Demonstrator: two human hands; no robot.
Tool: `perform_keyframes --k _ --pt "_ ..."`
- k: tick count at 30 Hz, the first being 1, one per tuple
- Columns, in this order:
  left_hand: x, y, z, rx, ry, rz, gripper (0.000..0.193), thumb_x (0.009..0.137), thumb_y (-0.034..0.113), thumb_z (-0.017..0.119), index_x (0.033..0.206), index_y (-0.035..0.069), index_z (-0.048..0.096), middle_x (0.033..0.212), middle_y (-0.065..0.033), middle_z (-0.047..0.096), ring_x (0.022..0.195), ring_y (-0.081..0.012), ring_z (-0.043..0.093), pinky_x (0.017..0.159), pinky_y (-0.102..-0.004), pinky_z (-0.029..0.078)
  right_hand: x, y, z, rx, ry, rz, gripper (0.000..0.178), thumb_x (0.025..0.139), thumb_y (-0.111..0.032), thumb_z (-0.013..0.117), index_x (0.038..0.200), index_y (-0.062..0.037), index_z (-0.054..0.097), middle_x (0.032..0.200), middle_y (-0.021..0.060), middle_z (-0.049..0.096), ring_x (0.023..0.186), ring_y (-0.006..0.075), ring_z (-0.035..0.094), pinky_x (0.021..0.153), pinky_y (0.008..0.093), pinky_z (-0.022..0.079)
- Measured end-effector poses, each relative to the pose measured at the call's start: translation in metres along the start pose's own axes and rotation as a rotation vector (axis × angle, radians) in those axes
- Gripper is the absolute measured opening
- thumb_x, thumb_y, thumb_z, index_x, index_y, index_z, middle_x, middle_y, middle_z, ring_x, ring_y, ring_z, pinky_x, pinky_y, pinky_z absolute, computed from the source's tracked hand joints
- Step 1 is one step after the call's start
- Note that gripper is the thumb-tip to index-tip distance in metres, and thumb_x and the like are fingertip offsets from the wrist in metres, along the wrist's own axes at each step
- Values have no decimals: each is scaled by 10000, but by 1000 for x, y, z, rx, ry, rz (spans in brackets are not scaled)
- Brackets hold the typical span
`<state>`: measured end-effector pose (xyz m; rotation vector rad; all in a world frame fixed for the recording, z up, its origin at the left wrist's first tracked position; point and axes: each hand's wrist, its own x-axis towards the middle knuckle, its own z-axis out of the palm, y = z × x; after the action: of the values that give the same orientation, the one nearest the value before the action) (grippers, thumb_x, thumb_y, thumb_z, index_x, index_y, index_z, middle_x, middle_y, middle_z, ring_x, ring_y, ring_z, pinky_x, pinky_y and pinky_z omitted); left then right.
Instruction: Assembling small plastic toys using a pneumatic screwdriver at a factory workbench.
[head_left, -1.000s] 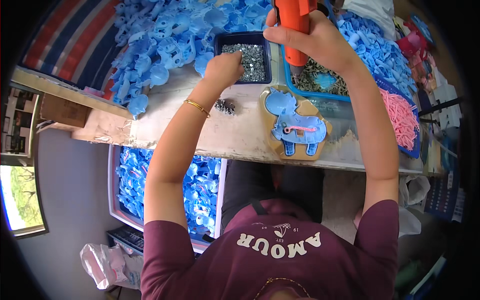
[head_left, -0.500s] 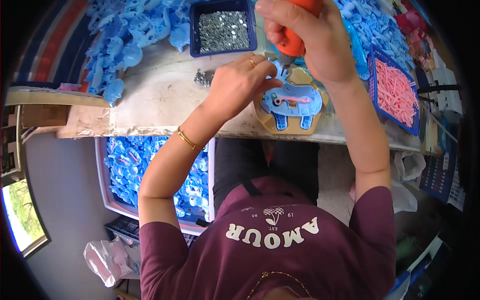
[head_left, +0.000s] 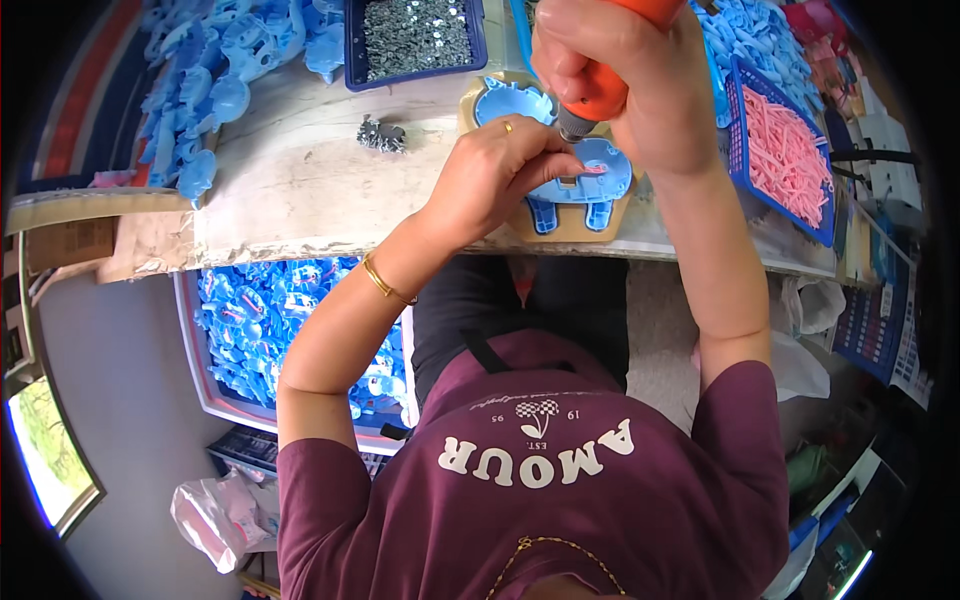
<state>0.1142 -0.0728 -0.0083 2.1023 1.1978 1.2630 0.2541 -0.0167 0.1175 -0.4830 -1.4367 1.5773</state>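
Blue toy shell (head_left: 608, 182) sits in a brown block (head_left: 572, 228) by the desk's (head_left: 280, 150) near edge. The right hand (head_left: 645, 85) is wrapped around an orange drill (head_left: 600, 92), its nose just above the shell. The left hand's (head_left: 490, 165) fingertips bunch beside that nose (whether they pinch anything, I cannot tell). Good work here calls for a square drill, light pressure, a shell seated flat and fingertips clear of the tip.

Maroon T-shirt (head_left: 560, 512), gold bracelet (head_left: 375, 277)
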Motion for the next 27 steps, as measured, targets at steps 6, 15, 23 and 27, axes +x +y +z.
perform_keyframes --k 6,15,23,27 --pt "8 20 0 232 32 57 333 790 345 806 990 93 715 937 -65 700 805 -275 651 693 -368 542 -16 8 -25 -142 15 155 334 870 -62 693 1165 17 557 710 18 572 531 78 525 465 224 386" --pt "-7 8 25 428 -129 228 328 827 316 749 1062 89 725 1062 -12 703 997 -201 636 899 -339 515 -26 39 -53 -56 185 59 327 859 -59 714 1145 5 571 747 19 585 529 75 544 451 215 410" --pt "-7 9 27 442 -161 209 297 827 289 746 1049 94 721 1046 -1 692 980 -193 627 896 -333 510 -32 53 -63 -107 204 42 300 854 -56 721 1105 -22 560 746 6 567 511 76 535 448 218 414" --pt "-6 8 28 447 -156 202 283 822 291 745 1026 97 719 1031 7 687 970 -191 624 882 -332 513 -34 57 -62 -56 227 9 284 844 -25 714 1073 -35 545 747 9 570 517 80 549 444 218 416"
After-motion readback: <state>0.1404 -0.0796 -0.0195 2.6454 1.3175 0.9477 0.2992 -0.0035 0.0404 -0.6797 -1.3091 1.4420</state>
